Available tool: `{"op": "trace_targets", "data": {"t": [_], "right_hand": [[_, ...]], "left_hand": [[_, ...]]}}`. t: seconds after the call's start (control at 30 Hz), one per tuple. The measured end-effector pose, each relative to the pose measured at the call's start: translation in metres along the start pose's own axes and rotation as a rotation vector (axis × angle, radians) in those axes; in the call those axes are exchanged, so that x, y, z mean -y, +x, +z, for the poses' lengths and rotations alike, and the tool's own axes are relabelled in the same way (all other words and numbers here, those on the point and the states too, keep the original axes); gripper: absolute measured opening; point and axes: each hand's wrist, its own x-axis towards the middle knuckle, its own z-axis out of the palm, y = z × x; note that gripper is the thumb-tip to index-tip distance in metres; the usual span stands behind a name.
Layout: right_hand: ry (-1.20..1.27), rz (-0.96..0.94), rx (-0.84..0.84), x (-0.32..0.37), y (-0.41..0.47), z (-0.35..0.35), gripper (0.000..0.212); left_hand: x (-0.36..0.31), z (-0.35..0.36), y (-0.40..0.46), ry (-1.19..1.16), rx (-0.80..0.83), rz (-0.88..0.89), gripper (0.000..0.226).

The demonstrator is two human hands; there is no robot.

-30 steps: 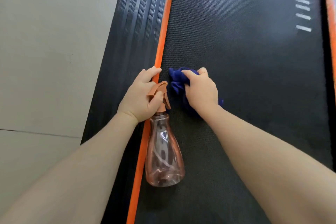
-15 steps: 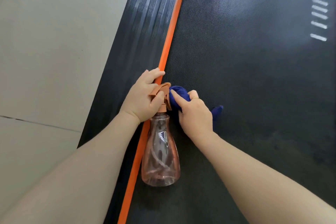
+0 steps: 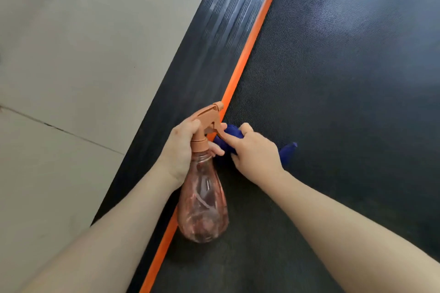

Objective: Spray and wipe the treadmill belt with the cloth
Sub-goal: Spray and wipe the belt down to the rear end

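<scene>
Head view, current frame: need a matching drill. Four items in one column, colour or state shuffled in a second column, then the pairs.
Column 1
1. spray bottle
2. cloth
3. stripe along the belt edge
4. treadmill belt

Column 2
A. bright orange, runs diagonally up the frame
B. dark and textured, under the cloth
C. blue, bunched under the right hand
D. clear pinkish body, gripped at the neck by the left hand

Pairs: 1-D, 2-C, 3-A, 4-B

pale tiled floor (image 3: 71, 54), dark grout line (image 3: 59, 129)
</scene>
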Motion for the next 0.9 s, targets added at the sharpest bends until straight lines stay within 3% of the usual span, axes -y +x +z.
{"op": "trace_targets", "data": {"t": [0.07, 0.13, 0.17, 0.23, 0.33, 0.43, 0.5, 0.57, 0.63, 0.7, 0.8, 0.87, 0.9], "right_hand": [[-0.033, 0.143, -0.083, -0.014, 0.027, -0.011, 0.048], [0.084, 0.421, -0.189, -0.030, 0.056, -0.023, 0.044], [0.117, 0.472, -0.217, -0.034, 0.061, -0.025, 0.044], [0.030, 0.343, -0.134, -0.026, 0.050, -0.018, 0.045], [0.003, -0.097, 0.036, 0.004, -0.006, 0.010, 0.054], [-0.171, -0.371, 0.035, -0.001, -0.013, 0.018, 0.057], [-0.211, -0.208, -0.016, -0.009, 0.013, 0.001, 0.049], [-0.121, 0.139, -0.063, -0.013, 0.040, -0.013, 0.043], [-0.066, 0.276, -0.108, -0.009, 0.049, -0.014, 0.043], [-0.100, 0.161, -0.038, -0.002, 0.034, -0.014, 0.050], [-0.203, -0.192, 0.174, -0.003, 0.002, -0.009, 0.056], [-0.199, -0.206, 0.155, -0.017, 0.010, -0.017, 0.051], [-0.165, -0.111, 0.099, -0.021, 0.020, -0.019, 0.047]], "left_hand": [[-0.005, 0.006, 0.002, 0.052, -0.026, 0.006, 0.035], [-0.007, 0.006, 0.001, 0.056, -0.071, 0.016, 0.026], [-0.008, 0.007, 0.000, 0.050, -0.103, 0.019, 0.025], [-0.006, 0.007, -0.003, 0.064, -0.178, 0.022, 0.034], [-0.004, 0.007, -0.009, 0.114, -0.277, -0.015, 0.036], [-0.010, 0.011, -0.010, 0.181, -0.308, -0.080, 0.033], [-0.013, 0.017, -0.009, 0.219, -0.291, -0.093, 0.030], [-0.017, 0.022, -0.009, 0.237, -0.277, -0.070, 0.032], [-0.018, 0.018, -0.008, 0.259, -0.305, -0.061, 0.034], [-0.013, 0.013, -0.005, 0.291, -0.354, -0.063, 0.035], [-0.010, 0.007, 0.000, 0.305, -0.363, -0.077, 0.067], [-0.009, 0.005, 0.002, 0.317, -0.304, -0.124, 0.076], [-0.009, 0.003, 0.002, 0.297, -0.289, -0.129, 0.077]]}}
